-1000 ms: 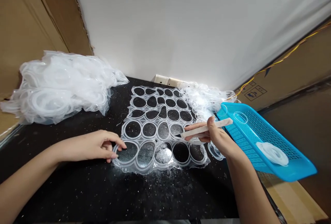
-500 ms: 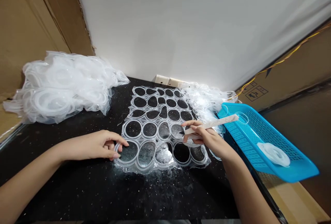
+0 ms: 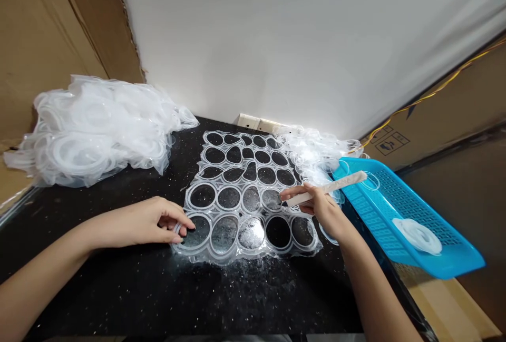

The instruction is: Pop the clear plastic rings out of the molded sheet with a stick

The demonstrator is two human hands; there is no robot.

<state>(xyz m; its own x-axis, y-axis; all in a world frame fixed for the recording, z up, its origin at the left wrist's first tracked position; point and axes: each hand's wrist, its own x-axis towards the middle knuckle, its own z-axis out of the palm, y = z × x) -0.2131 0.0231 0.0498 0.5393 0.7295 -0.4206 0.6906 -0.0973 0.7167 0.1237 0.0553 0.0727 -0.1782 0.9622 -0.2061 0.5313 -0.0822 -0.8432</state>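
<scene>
A clear plastic sheet of joined rings (image 3: 241,194) lies flat on the black table (image 3: 118,289). My left hand (image 3: 152,221) rests on its near-left corner, fingers curled and pinching the edge of the corner ring. My right hand (image 3: 320,207) grips a pale stick-like tool (image 3: 328,188), held like a pen. The tool's tip touches a ring in the sheet's middle-right row.
A big heap of white plastic rings (image 3: 95,128) sits at the back left. A smaller heap (image 3: 312,149) lies behind the sheet on the right. A blue basket (image 3: 399,215) at the right holds a few clear pieces. Cardboard boxes stand on both sides, a white wall behind.
My right hand has moved the tool a little away from me and left, onto a ring one row further back. The left hand has stayed on the corner.
</scene>
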